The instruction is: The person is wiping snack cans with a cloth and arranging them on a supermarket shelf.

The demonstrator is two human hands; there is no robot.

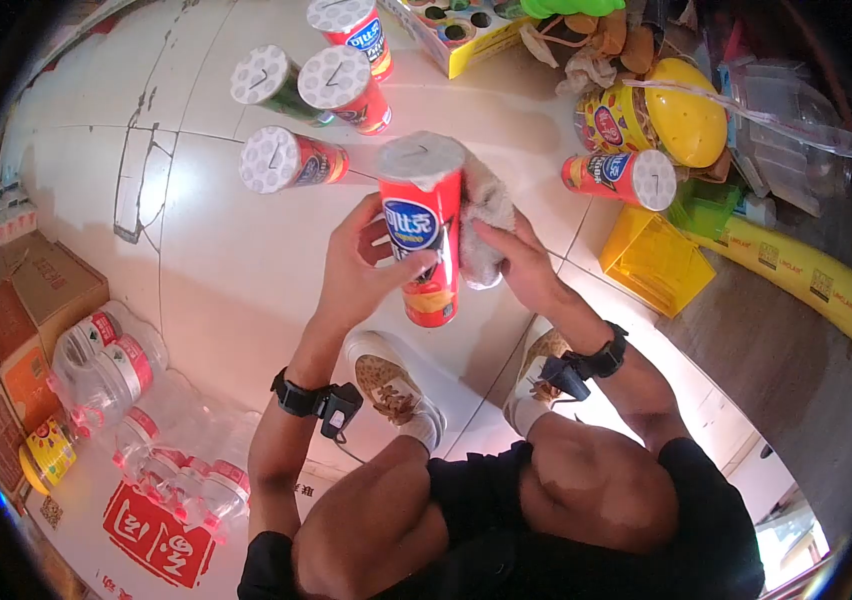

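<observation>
A red chip can (433, 272) with a blue label and a grey-white dotted lid stands upright between my hands. My left hand (371, 262) is wrapped round its left side, the thumb lying across the front. On the can's right side, my right hand (521, 255) holds a greyish cloth (484, 225) against it. Part of my right hand's fingers is hidden behind the cloth. Beyond my hands, several similar cans stand on the tiled floor, among them a red one (371, 108) and a green one (298, 97).
Another red can (596, 174) is at the right, near a yellow-lidded jar (686, 112) and a yellow bin (651, 262). An egg-tray-like box (486, 45) lies at the top. Wrapped bottles (131, 365) and cartons (51, 280) are at the left. My shoes (386, 375) are below the can.
</observation>
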